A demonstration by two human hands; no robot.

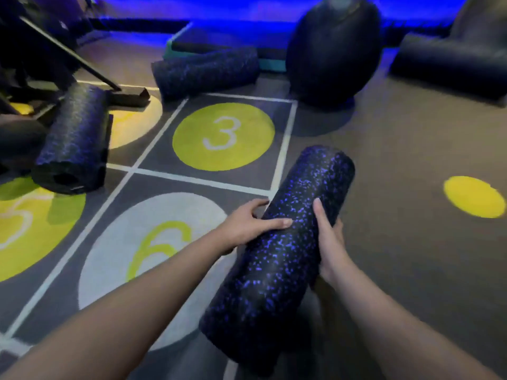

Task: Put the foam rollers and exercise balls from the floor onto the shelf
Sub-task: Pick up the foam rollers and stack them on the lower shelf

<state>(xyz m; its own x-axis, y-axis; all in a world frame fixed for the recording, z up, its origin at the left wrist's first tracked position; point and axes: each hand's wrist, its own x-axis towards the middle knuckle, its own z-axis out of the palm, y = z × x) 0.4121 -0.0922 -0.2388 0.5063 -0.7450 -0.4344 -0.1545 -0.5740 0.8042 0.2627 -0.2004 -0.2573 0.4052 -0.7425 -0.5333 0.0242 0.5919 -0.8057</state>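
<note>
Grip on the speckled foam roller (282, 259) is shared by both hands. The left hand (247, 226) is curled against the roller's left side, with the thumb laid across the top and the fingers wrapped toward the far side. The right hand (330, 242) is closed on the right side, thumb raised along the top and the other fingers hidden beneath. The roller is held lengthwise, running from near to far and slanting rightward, over the right edge of the grid painted on the floor (397, 242); whether its near end touches the floor cannot be told. Just left of it a pale circle marked 6 (109, 256) is seen, and beyond that a green circle marked 3 (192, 138). A second foam roller (74, 144) lies at the left and a third foam roller (205, 71) farther off, both on the floor. A dark exercise ball (332, 48) rests at the grid's far right corner. A teal step platform (177, 41) is seen behind the third foam roller. A yellow dot (474, 196) is painted at the right.
</note>
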